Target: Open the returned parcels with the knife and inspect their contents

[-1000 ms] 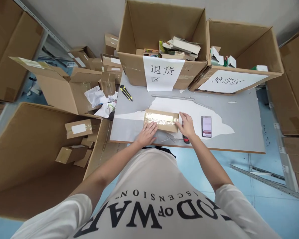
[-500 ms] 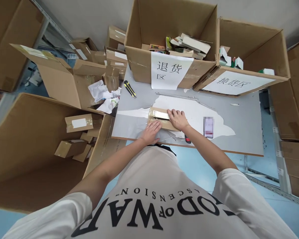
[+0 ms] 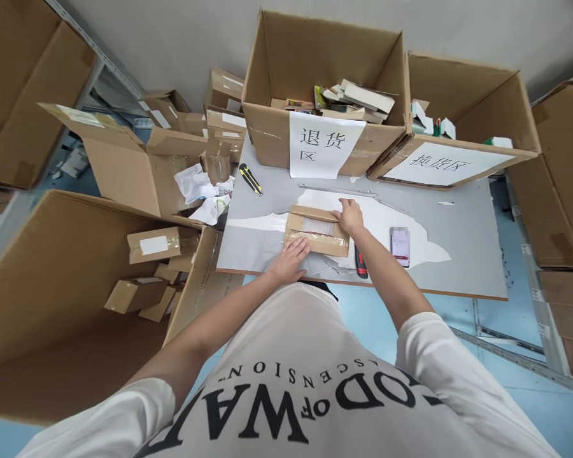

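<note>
Head view: your left hand [image 3: 291,259] lies flat, fingers spread, palm down on the near-left edge of the taped cardboard parcel [image 3: 318,229]. It presses and grips nothing. Your right hand [image 3: 349,216] sits on the parcel's far-right corner, fingers curled over the top edge; can't tell how tightly they close around it. The parcel lies flat on the grey table [image 3: 463,267], near the front edge, just ahead of your torso, with a pale label on its top and glossy tape across it.

A red-handled cutter [image 3: 360,264] lies just right of the parcel, partly under your right forearm. The phone [image 3: 400,246] is further right, apart from the parcel. A yellow-black utility knife [image 3: 251,179] lies at the table's far-left. Two open cartons with paper signs stand at the back: the left carton [image 3: 322,76] and the right carton [image 3: 463,108]. Crumpled paper [image 3: 203,191] sits off the table's left edge.
</note>
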Action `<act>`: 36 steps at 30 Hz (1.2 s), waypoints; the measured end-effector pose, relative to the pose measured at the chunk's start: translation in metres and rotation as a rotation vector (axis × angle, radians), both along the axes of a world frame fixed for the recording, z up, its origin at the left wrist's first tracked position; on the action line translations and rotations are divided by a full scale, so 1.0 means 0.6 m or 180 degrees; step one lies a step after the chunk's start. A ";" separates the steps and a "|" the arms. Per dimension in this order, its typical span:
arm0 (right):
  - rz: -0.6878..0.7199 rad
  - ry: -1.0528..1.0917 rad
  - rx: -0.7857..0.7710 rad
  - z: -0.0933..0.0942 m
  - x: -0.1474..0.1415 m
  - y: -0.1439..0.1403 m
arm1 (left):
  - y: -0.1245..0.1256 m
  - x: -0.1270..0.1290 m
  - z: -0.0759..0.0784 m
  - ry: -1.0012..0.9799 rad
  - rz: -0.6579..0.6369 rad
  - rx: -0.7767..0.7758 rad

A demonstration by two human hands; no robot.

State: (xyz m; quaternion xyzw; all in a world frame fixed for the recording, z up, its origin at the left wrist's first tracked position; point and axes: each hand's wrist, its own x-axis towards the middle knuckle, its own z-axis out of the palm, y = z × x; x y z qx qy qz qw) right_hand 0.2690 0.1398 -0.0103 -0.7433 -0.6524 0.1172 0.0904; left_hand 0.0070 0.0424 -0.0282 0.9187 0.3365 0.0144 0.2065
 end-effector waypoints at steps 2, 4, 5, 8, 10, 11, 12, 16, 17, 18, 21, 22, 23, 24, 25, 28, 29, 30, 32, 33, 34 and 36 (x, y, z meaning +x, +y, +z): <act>0.0224 -0.0099 0.0450 -0.003 -0.009 -0.023 | 0.014 -0.004 0.005 -0.0086 0.0025 0.0004; 0.0912 -0.0190 0.0684 0.006 -0.014 -0.054 | 0.036 -0.011 0.014 -0.0139 0.0090 0.0006; 0.1366 -0.0210 0.0641 0.012 -0.015 -0.069 | 0.049 -0.015 0.019 -0.0141 0.0119 0.0019; 0.2275 -0.0232 0.0135 0.032 -0.025 -0.105 | 0.096 -0.032 0.034 -0.0085 0.0132 0.0147; 0.2171 -0.0286 -0.0179 0.040 -0.036 -0.118 | 0.129 -0.042 0.039 0.0006 0.0044 0.0202; 0.1998 -0.0313 -0.0280 0.042 -0.043 -0.122 | 0.144 -0.046 0.040 0.0066 -0.0029 0.0182; 0.1827 -0.0344 -0.0350 0.042 -0.049 -0.128 | 0.159 -0.049 0.039 0.0118 -0.0116 0.0134; 0.1537 -0.0529 -0.0318 0.022 -0.072 -0.177 | 0.203 -0.061 0.026 0.0142 -0.0444 -0.0139; 0.1582 -0.0544 -0.0258 0.012 -0.077 -0.197 | 0.210 -0.063 0.023 0.0142 -0.0517 -0.0188; 0.1644 -0.0524 -0.0200 0.002 -0.080 -0.218 | 0.215 -0.066 0.022 0.0162 -0.0585 -0.0225; 0.1764 -0.0339 -0.0144 -0.020 -0.084 -0.269 | 0.216 -0.071 0.030 0.0326 -0.0692 -0.0247; 0.1758 -0.0248 -0.0170 -0.019 -0.083 -0.277 | 0.211 -0.070 0.036 0.0380 -0.0672 -0.0207; 0.1711 -0.0144 -0.0204 -0.014 -0.081 -0.278 | 0.205 -0.067 0.043 0.0418 -0.0621 -0.0132; 0.1640 -0.0032 -0.0253 -0.005 -0.079 -0.274 | 0.197 -0.062 0.051 0.0427 -0.0554 -0.0018; 0.1547 0.0079 -0.0318 0.007 -0.075 -0.263 | 0.188 -0.055 0.058 0.0405 -0.0478 0.0133; 0.1410 0.0290 -0.0584 0.052 -0.066 -0.206 | 0.165 -0.017 0.074 0.0223 -0.0468 0.0549; 0.1512 0.0308 -0.0682 0.063 -0.065 -0.183 | 0.161 -0.001 0.076 0.0189 -0.0635 0.0555; 0.1679 0.0304 -0.0801 0.071 -0.066 -0.159 | 0.159 0.016 0.075 0.0207 -0.0864 0.0477; 0.2061 0.0123 -0.1152 0.077 -0.076 -0.118 | 0.164 0.049 0.069 0.0454 -0.1344 0.0117; 0.2189 -0.0092 -0.1347 0.075 -0.084 -0.102 | 0.168 0.064 0.064 0.0644 -0.1440 -0.0048; 0.2251 -0.0350 -0.1505 0.071 -0.094 -0.089 | 0.173 0.077 0.058 0.0814 -0.1452 -0.0160; 0.2209 -0.0838 -0.1627 0.060 -0.115 -0.077 | 0.182 0.095 0.045 0.0980 -0.1344 -0.0229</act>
